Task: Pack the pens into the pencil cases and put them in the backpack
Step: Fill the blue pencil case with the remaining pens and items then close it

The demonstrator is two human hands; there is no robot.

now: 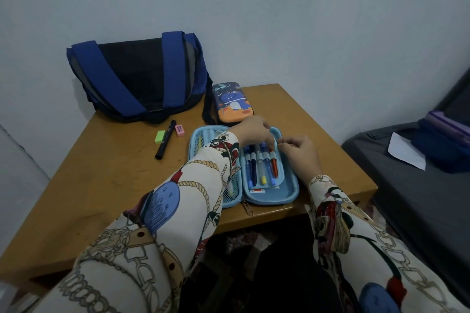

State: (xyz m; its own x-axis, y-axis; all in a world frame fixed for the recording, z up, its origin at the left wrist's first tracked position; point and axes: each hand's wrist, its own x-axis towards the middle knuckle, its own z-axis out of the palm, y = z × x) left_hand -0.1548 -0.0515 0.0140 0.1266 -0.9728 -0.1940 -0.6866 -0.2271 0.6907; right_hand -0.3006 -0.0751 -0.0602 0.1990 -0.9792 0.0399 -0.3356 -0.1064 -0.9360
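Observation:
An open light-blue pencil case (269,195) lies at the table's front edge. Several pens (262,165) sit in elastic loops in its right half, and a mesh pocket fills the left half. My left hand (254,131) reaches across the case and pinches the top of the orange pen (274,168) at the right end of the row. My right hand (302,154) hovers at the case's right rim, its curled fingertips meeting the left hand's; what they hold is hidden. A closed dinosaur-print pencil case (232,103) lies behind. The blue and black backpack (137,76) stands at the back left.
A black marker (165,140), a green eraser (160,137) and a pink eraser (179,130) lie on the wooden table (101,185) left of the open case. A dark bed with a white paper (407,152) is to the right. Walls close in behind and to the left.

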